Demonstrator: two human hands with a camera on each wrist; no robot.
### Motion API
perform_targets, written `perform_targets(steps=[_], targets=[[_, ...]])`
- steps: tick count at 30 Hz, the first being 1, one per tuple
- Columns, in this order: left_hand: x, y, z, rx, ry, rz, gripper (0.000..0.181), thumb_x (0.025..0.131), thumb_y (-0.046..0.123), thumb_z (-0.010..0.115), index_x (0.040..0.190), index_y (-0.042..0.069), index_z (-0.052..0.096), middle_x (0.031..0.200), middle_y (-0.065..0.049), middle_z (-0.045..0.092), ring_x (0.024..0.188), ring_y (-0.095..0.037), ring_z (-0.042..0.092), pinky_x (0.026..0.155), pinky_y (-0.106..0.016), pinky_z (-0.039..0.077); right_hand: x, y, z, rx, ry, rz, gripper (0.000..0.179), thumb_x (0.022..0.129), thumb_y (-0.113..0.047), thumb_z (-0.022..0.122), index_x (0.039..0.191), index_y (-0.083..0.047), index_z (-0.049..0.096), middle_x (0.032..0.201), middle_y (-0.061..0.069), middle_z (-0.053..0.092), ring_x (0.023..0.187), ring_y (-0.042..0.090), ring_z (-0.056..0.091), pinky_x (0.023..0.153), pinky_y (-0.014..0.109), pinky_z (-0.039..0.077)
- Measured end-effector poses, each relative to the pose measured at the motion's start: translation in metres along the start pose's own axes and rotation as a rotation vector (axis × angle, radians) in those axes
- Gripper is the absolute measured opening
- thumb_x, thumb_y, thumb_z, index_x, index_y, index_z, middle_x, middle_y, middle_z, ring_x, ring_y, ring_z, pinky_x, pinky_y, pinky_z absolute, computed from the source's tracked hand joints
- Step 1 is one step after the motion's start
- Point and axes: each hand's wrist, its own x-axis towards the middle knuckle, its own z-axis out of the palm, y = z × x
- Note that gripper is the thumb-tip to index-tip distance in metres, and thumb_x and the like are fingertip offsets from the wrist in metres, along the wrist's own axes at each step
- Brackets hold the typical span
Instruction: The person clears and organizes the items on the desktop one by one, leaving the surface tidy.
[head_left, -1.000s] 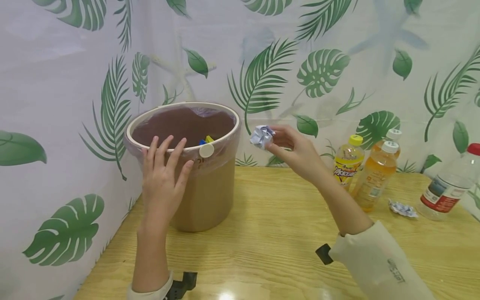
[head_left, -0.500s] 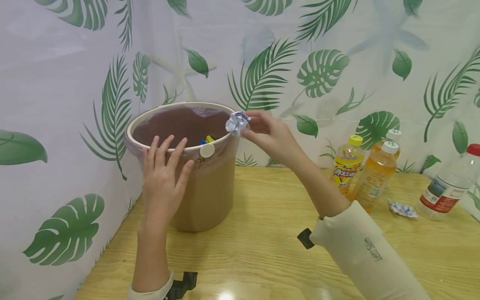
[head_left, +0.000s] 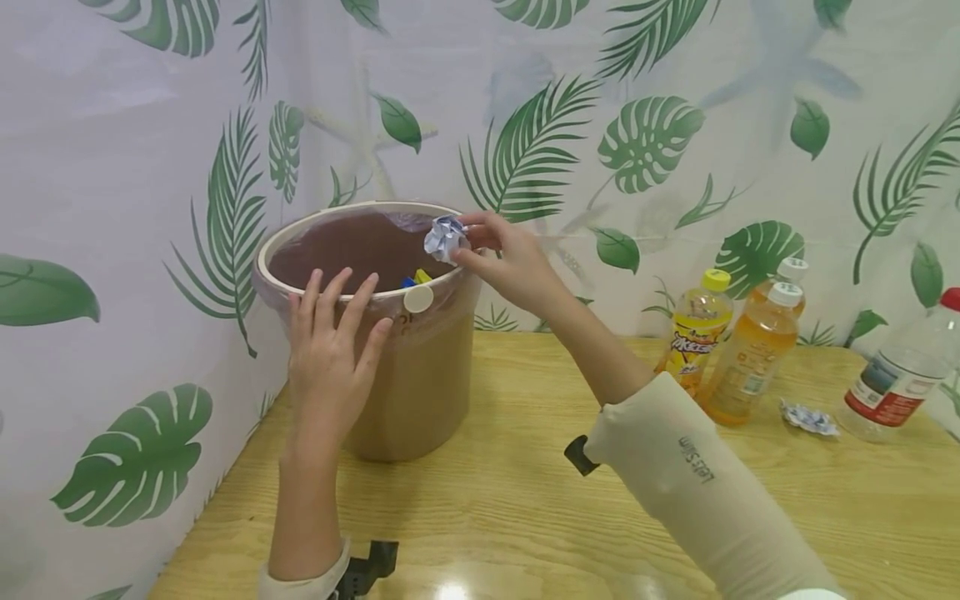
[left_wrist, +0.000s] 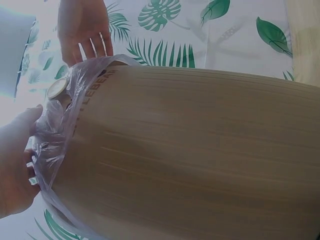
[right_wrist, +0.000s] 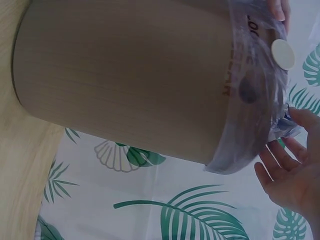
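A brown trash bin [head_left: 416,392] lined with a translucent plastic bag [right_wrist: 245,125] stands at left on the wooden table. My right hand [head_left: 510,260] pinches a crumpled paper ball [head_left: 444,238] between thumb and fingertips, held over the bin's right rim. In the right wrist view the ball is mostly hidden beside the bag. My left hand [head_left: 327,358] rests its spread, straight fingers at the near side of the rim; the left wrist view shows its thumb close to the bagged edge. Something yellow and blue [head_left: 422,276] shows inside the bin, just behind the round white tab [head_left: 418,298].
At right stand a yellow-capped drink bottle [head_left: 693,333], two white-capped bottles of orange drink [head_left: 753,354] and a clear red-capped bottle [head_left: 900,375]. Another crumpled paper [head_left: 808,418] lies between them. A leaf-patterned sheet [head_left: 652,50] hangs behind and at left.
My right hand has carried the paper ball leftward and slightly up, from right of the bin to over its rim. The left hand has stayed at the rim.
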Motion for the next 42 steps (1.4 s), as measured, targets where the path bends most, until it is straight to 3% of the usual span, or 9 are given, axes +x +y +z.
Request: perform_targets(steps=[5, 17, 26, 42], targets=[[0.001, 0.000, 0.000, 0.002, 0.002, 0.004, 0.055, 0.097, 0.050, 0.029, 0.132, 0.012, 0.049, 0.138, -0.014, 0.038, 0.135, -0.029, 0.015, 0.110, -0.044, 0.003, 0.003, 0.004, 0.009, 0.021, 0.040, 0.004, 0.037, 0.086, -0.015, 0.066, 0.119, -0.005, 0.053, 0.103, 0.010, 0.063, 0.089, 0.016, 0.054, 0.070, 0.026, 0.045], [0.003, 0.000, 0.000, 0.012, -0.010, 0.007, 0.048, 0.097, 0.043, 0.040, 0.133, 0.013, 0.048, 0.139, -0.013, 0.037, 0.136, -0.027, 0.013, 0.110, -0.043, 0.002, 0.003, 0.011, 0.017, 0.028, 0.127, -0.034, 0.037, 0.084, -0.011, 0.067, 0.118, -0.003, 0.056, 0.107, 0.015, 0.062, 0.099, 0.021, 0.056, 0.089, 0.030, 0.042], [0.002, 0.000, 0.000, 0.013, -0.020, 0.006, 0.052, 0.097, 0.047, 0.034, 0.133, 0.013, 0.048, 0.138, -0.014, 0.037, 0.136, -0.027, 0.013, 0.110, -0.043, 0.001, 0.001, 0.013, 0.019, 0.026, 0.126, -0.008, 0.038, 0.085, -0.014, 0.066, 0.120, -0.004, 0.055, 0.111, 0.014, 0.061, 0.104, 0.022, 0.054, 0.095, 0.039, 0.039], [0.000, -0.001, 0.000, 0.018, -0.031, -0.013, 0.052, 0.097, 0.047, 0.034, 0.134, 0.014, 0.047, 0.139, -0.013, 0.036, 0.137, -0.026, 0.011, 0.110, -0.043, 0.001, 0.000, 0.013, 0.019, 0.004, 0.088, 0.020, 0.040, 0.087, -0.019, 0.065, 0.123, -0.008, 0.053, 0.115, 0.011, 0.059, 0.108, 0.020, 0.052, 0.095, 0.035, 0.038]])
